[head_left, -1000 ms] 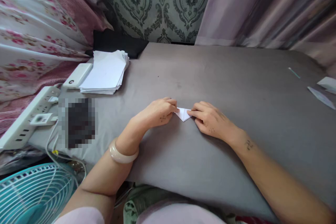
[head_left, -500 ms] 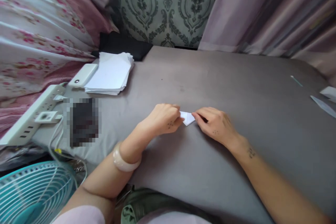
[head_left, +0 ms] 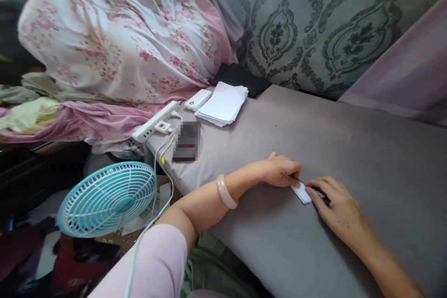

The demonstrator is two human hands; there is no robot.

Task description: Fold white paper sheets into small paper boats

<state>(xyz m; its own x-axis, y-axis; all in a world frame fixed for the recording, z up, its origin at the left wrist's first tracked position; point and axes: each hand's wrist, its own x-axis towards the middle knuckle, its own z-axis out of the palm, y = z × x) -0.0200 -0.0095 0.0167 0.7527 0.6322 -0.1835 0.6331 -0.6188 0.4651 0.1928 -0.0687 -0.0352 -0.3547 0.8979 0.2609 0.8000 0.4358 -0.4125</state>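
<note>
Works at a table [head_left: 258, 144] draped in smooth grey cloth [head_left: 391, 167], with a scroll-patterned wall [head_left: 279, 32] beyond and a round teal fan [head_left: 111, 200] off to the left. Pinches small folded paper [head_left: 301, 193] with the tightly curled left hand [head_left: 281, 171]; touches its opposite side with the narrowly bent right hand [head_left: 340, 209], perhaps gripping, hard to tell. White, flat, layered, straight-edged.

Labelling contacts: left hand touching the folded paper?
Touching: the head view shows the left hand with its thumb on the far end of the folded paper.
</note>
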